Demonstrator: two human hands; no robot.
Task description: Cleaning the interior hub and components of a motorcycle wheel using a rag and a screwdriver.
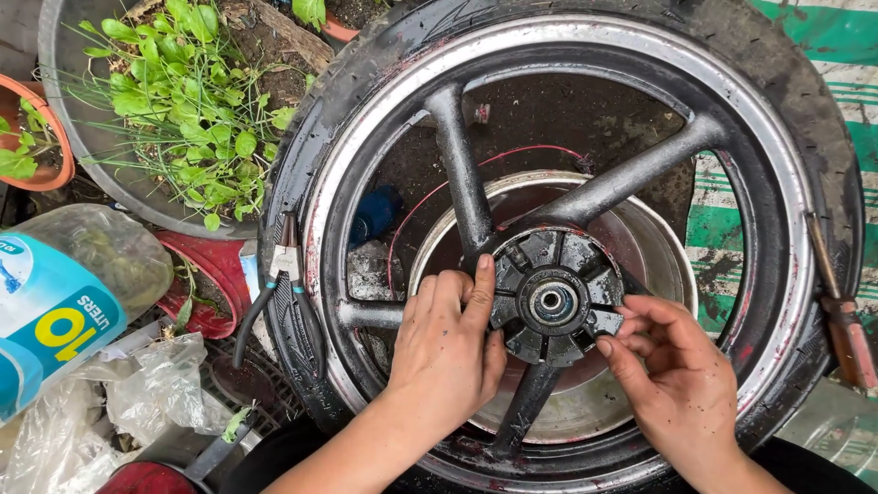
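A motorcycle wheel with a black tyre (302, 155) and a silver-edged rim (786, 274) lies flat before me, its dark spokes (457, 174) meeting at a black hub (553, 297) with a bearing in the centre. My left hand (448, 348) rests on the hub's left side, thumb pressed against its segmented rubber face. My right hand (672, 375) touches the hub's right edge with its fingertips. Both hands are smeared with black grease. Neither hand holds a tool.
Pliers (285, 274) with black handles lie on the tyre's left side. A metal basin (658, 247) sits under the wheel. Potted green plants (183, 101) stand at upper left, a large plastic water bottle (64, 293) and crumpled plastic bags (155, 393) at left. A red-handled tool (846, 320) leans at right.
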